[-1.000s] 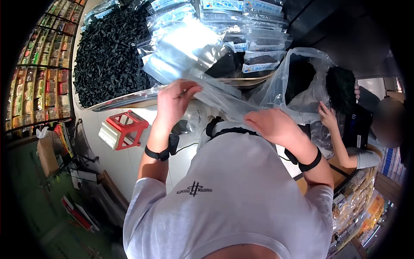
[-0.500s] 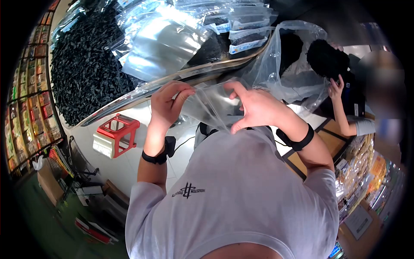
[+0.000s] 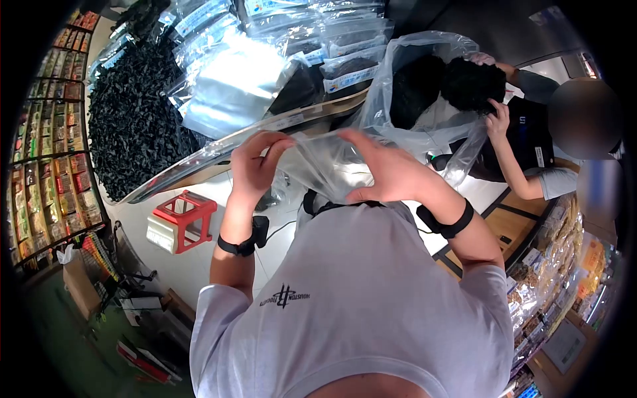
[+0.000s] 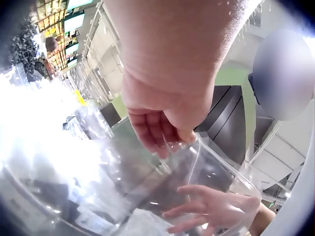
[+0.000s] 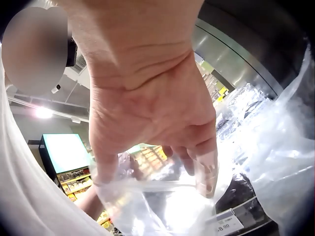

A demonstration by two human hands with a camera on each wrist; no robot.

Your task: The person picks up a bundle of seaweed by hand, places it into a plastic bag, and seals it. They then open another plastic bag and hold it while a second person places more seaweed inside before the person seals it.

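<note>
A clear plastic bag point(image 3: 315, 162) spans the space between both hands, in front of the shirt. With thumb and curled fingers, my left hand point(image 3: 253, 166) pinches one edge of its mouth; the left wrist view shows the bag's rim running from that pinch point(image 4: 184, 137). My right hand point(image 3: 405, 174) is at the other side of the mouth, thumb and fingers spread wide apart. In the right wrist view, the film point(image 5: 142, 211) stretches between the right thumb and fingertips. Through the plastic, the left wrist view shows the right hand's straight fingers point(image 4: 189, 204).
Ahead is a display bin with loose dark dried strips point(image 3: 133, 126), labelled packets point(image 3: 352, 76) and a shiny stack of clear bags point(image 3: 232, 86). At right, another person's hand point(image 3: 499, 125) supports a dark clump point(image 3: 472, 85) by a large clear bag point(image 3: 378, 99). A red stool point(image 3: 186, 219) stands left.
My right hand has turned and spread its fingers, widening the bag's mouth; the left has kept its pinch. The other person's dark clump has moved closer to the large bag.
</note>
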